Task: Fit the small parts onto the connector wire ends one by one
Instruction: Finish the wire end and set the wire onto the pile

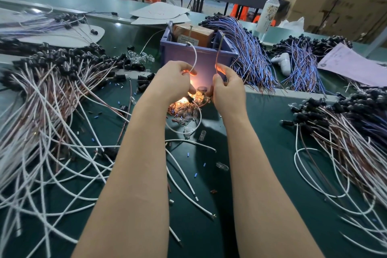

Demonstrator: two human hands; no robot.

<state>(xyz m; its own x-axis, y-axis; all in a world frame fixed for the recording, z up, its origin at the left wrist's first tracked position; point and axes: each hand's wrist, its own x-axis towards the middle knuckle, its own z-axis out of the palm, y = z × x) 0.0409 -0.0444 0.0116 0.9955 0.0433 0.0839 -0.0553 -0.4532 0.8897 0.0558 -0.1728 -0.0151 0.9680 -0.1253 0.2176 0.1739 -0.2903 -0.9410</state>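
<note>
My left hand (174, 81) pinches a white wire (195, 58) that arcs up toward the purple bin (182, 56). My right hand (228, 88) pinches a brown wire (218, 52) whose end also rises to the bin. Between both hands a small bulb glows orange (195, 95) in a black socket; the fingers partly hide it. Beneath the hands lies a pile of small clear bulbs (186, 111) on the green mat.
White-and-brown wired sockets are heaped at the left (52, 94) and right (345, 128). Blue-violet wire bundles (249, 56) lie behind the bin. Loose white wires (184, 176) cross the mat between my forearms. A bottle (269, 12) and a paper sheet (354, 65) sit at the back right.
</note>
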